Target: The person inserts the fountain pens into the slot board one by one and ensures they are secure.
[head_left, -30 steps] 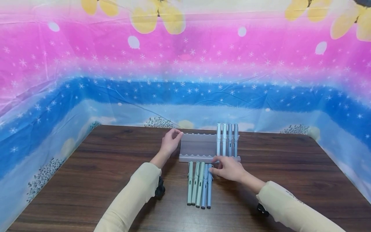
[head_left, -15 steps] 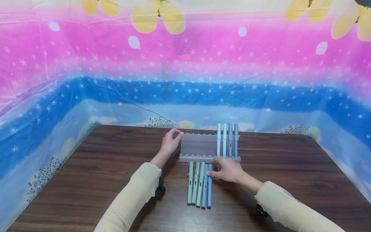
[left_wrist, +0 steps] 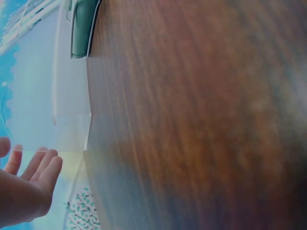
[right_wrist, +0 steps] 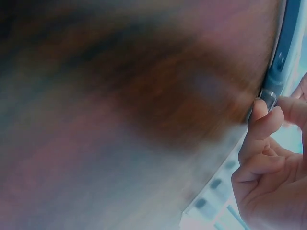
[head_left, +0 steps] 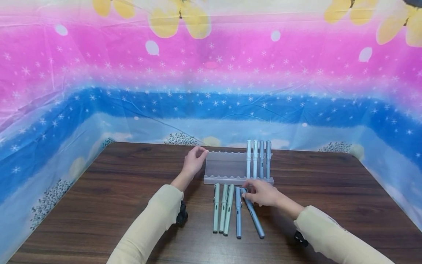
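Translucent scalloped plastic pen rack (head_left: 225, 165) is the reference; slate-blue capped pen with wire clip (head_left: 255, 217) is out front of it, right of the rack's middle, over the brown wood-grain desk (head_left: 132, 220); can't tell if it's fully down on the desk; right hand (head_left: 262, 192) pinches its clip end between thumb and fingers, just in front of the rack's lip, covering part of that lip; left hand (head_left: 193, 161) pinches the rack's upper left corner, thumb and forefinger together there.

Around it: blue pen with wire clip (head_left: 238, 216) lies just left of the held one, also in front of the rack; three pale green clipped pens (head_left: 215, 214) lie further left, before the rack's left half; two of them close together, the leftmost a bit apart; two pale whitish-blue pens (head_left: 252, 161) and two grey-blue pens (head_left: 265, 161) stand in the rack's right-hand slots, clip ends up, directly beyond the right hand; pink-and-blue printed cloth (head_left: 211, 80) hangs behind the rack.

Orientation: held pen's clip end points to the rack, plain end toward the person; long axis is skewed, plain end swung out right; the other blue pen runs nearly square to the rack's lip, clip end nearest it; green ones likewise, two leaning slightly.
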Available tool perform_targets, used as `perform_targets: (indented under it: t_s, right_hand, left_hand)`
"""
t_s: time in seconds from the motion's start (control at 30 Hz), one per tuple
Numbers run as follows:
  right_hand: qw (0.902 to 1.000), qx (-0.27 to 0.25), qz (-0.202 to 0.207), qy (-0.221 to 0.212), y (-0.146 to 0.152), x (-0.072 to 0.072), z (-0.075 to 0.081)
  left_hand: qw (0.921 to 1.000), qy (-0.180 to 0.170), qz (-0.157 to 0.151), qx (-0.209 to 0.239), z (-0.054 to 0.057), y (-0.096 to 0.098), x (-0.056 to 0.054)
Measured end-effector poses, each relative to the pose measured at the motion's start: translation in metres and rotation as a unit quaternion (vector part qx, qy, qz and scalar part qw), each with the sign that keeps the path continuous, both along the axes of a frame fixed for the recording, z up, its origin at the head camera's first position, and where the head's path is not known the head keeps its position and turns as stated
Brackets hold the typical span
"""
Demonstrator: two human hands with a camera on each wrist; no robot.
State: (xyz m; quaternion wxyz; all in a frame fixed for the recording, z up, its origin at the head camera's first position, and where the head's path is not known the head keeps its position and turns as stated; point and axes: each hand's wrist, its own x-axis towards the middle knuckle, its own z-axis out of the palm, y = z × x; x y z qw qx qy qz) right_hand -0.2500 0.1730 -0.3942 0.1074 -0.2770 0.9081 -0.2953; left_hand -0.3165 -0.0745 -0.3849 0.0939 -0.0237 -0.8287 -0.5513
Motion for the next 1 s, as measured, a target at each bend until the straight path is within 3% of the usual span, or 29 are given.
perform_targets:
  t_s: [0.17, 0.53, 1.0]
  right_hand:
    - [0.9992, -0.012, -0.019, -0.033, 0.0024, 0.0001, 0.0012]
    - [0.9987, -0.003, -0.020, -0.047, 0.0032, -0.0028, -0.0012]
    - [0.9986, 0.035, -0.030, 0.027, 0.0001, -0.0009, -0.0028]
  left_hand:
    - [1.0000, -0.002, 0.000, 0.000, 0.0017, 0.0003, 0.0015]
    - [0.9999, 0.002, 0.010, -0.008, 0.0005, 0.0015, 0.0001]
    - [0.9998, 0.001, 0.015, -0.010, 0.0000, 0.0017, -0.0011]
